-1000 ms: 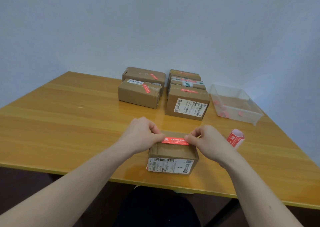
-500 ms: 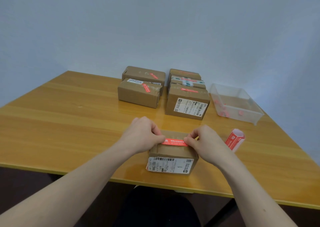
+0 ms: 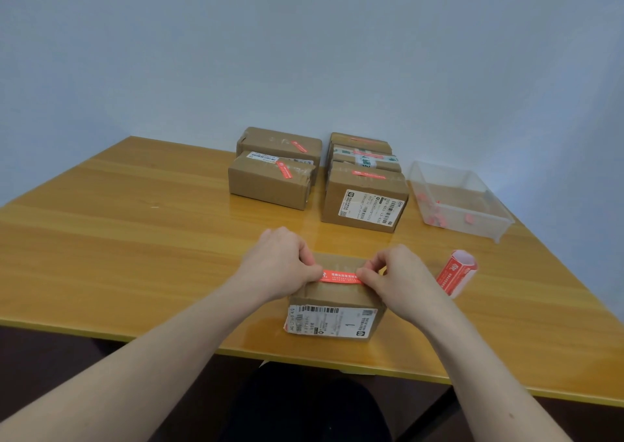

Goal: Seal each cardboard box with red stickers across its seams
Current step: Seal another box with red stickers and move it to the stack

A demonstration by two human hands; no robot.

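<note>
Near cardboard box (image 3: 334,301): stands close to the front edge of the wooden table (image 3: 135,239), a white shipping label with barcode on its facing side. All places below are given from this box.

Red sticker (image 3: 341,277): lies flat across the top of the box, running left to right, white print on it. Whether its full length is already stuck down cannot be told from this angle.

Left hand (image 3: 277,266): at the left end of the sticker, fingers curled, thumb and fingertips pinching that end against the box top.

Right hand (image 3: 395,272): at the right end of the sticker, fingers curled, pinching that end likewise.

Sticker roll (image 3: 456,272): lies on its side on the table just right of the box, red printed strip wound outward, apart from the right hand.

Clear plastic bin (image 3: 499,220): beyond the box and to the right, open-topped and shallow. It holds a few small red scraps scattered on its floor; they are too small to identify further.

Sealed boxes, left pair (image 3: 270,185): beyond the box, slightly left, one behind the other, each with a red sticker on top.

Sealed boxes, right group (image 3: 364,202): straight beyond the box, set close together one behind another, red stickers on the tops, a white label on the nearest face.
</note>
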